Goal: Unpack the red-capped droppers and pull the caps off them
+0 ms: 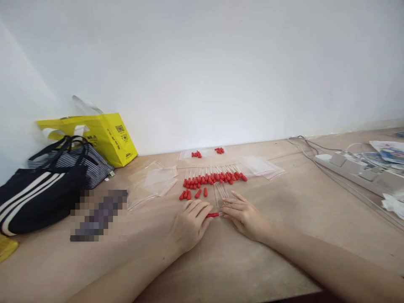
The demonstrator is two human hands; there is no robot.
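Note:
Between thumb and fingers, my left hand (193,219) grips a red rubber dropper bulb (213,215). My right hand (244,215) is closed on a thin clear dropper tube (221,214), whose end meets the bulb's open end; how far it sits inside I cannot tell. Just beyond the hands lie several bare clear tubes (217,195). Loose red bulbs (198,193) rest ahead of my left hand. Farther back, a row of droppers (214,178) with red bulbs on lies side by side, bulbs toward me.
Clear zip bags lie left (158,179) and right (261,166) of the row. A bag with red-bulbed droppers (202,154) is by the wall. Yellow (116,139) and black (41,202) bags stand left, near a blurred-out item (99,216). A power strip (350,168) with cables is right.

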